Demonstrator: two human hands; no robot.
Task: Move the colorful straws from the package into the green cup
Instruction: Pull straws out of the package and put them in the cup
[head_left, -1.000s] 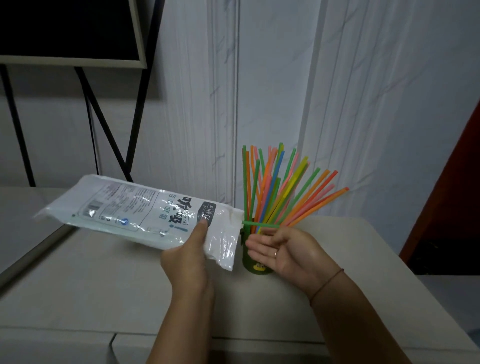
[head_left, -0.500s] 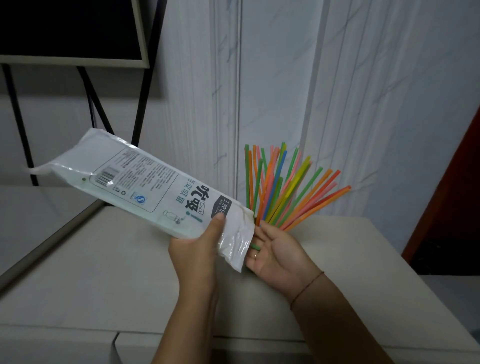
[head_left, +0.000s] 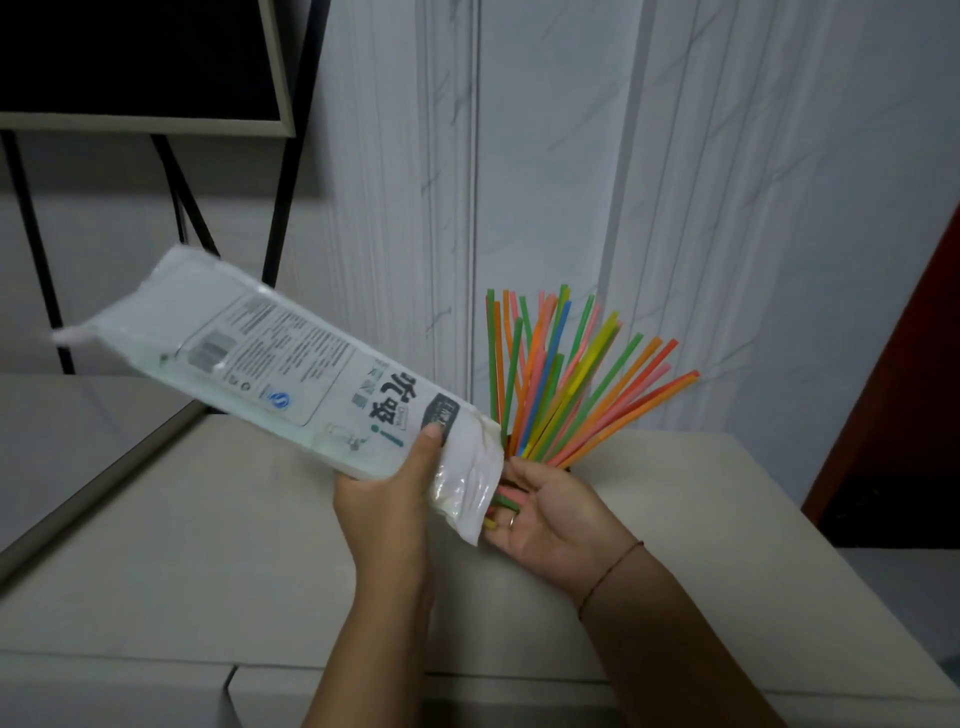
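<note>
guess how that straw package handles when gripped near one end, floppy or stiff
Probably fairly stiff: the package juts out straight from the left hand without drooping. Likely light, since one hand holds it tilted by its lower end. Its glossy film may be slippery.

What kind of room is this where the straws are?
It looks like an indoor room, maybe in a home or an office; I can't be sure. The clues are the white marbled wall panels, the plain beige table, and a dark framed board on a black stand.
</note>
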